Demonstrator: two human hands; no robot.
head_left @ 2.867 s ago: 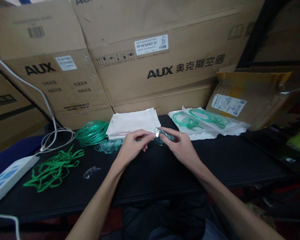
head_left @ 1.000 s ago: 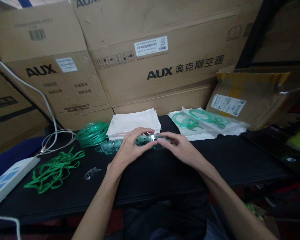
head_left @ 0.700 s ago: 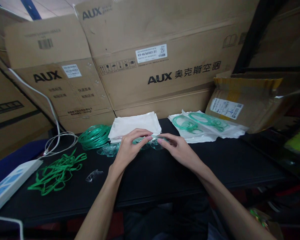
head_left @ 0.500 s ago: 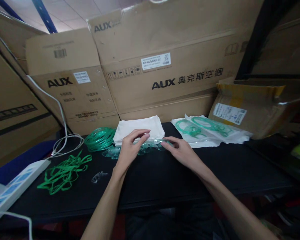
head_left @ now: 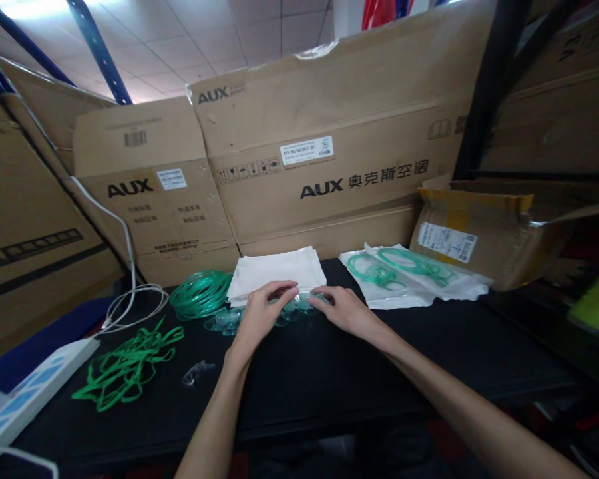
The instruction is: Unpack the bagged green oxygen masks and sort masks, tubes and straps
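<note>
A row of clear green plastic masks (head_left: 224, 322) lies along the front of a stack of white bags (head_left: 277, 267). My left hand (head_left: 267, 309) is curled over the middle of the row, thumb and forefinger closed at the plastic. At the row's right end, my right hand (head_left: 344, 309) has its thumb and fingers bent around the masks. My fingers partly cover the pieces between the hands. Left of the row sits a coil of green tubing (head_left: 199, 295). Two clear-fronted bags (head_left: 394, 299) with green tubing and masks inside lie to the right.
Tangled green elastic straps (head_left: 130, 369) and a small clear plastic piece (head_left: 197, 372) lie at left on the black table (head_left: 299, 386). A white power strip (head_left: 40, 386) and white cable (head_left: 127, 233) are beyond. Large cardboard boxes (head_left: 359, 219) stand behind; an open carton (head_left: 469, 266) is at right.
The camera view has tilted up, so the scene sits lower in the picture. My right hand has come slightly closer to my left; both stay at the masks.
</note>
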